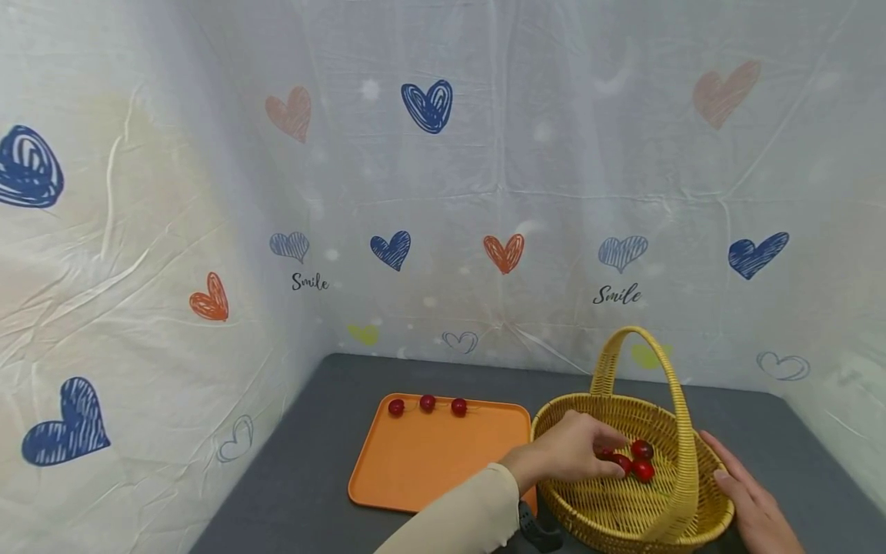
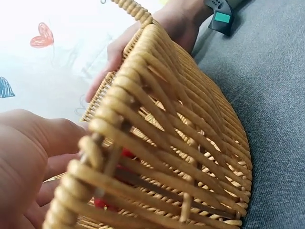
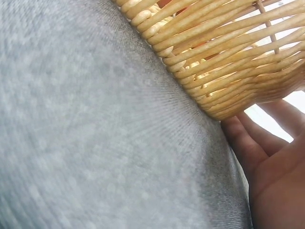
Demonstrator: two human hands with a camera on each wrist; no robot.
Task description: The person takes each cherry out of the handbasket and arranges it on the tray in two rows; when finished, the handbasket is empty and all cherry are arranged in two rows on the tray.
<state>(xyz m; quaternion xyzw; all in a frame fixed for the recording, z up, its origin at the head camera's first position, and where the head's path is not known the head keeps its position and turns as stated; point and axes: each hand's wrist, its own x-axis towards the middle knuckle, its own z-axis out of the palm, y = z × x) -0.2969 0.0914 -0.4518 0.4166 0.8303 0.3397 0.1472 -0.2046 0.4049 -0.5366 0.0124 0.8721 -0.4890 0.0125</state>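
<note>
A yellow wicker basket [image 1: 602,512] with a tall arched handle stands at the right of the table. My left hand [image 1: 571,448] reaches over its left rim, thumb and fingers around a dark red cherry [image 1: 605,454] low inside. Several other cherries [image 1: 643,470] lie right by the fingertips. In the left wrist view the weave partly hides the red fruit, and the left hand [image 2: 28,167] is beside the rim. My right hand [image 1: 754,500] rests against the basket's right outer side. Its fingers look extended along the wicker [image 3: 238,62] in the right wrist view.
An orange tray [image 1: 436,462] lies left of the basket, with three cherries [image 1: 428,402] in a row along its far edge. The grey tabletop [image 1: 291,462] ends at a white curtain [image 1: 443,169] printed with hearts. The basket's handle [image 1: 681,415] arches beside the left hand.
</note>
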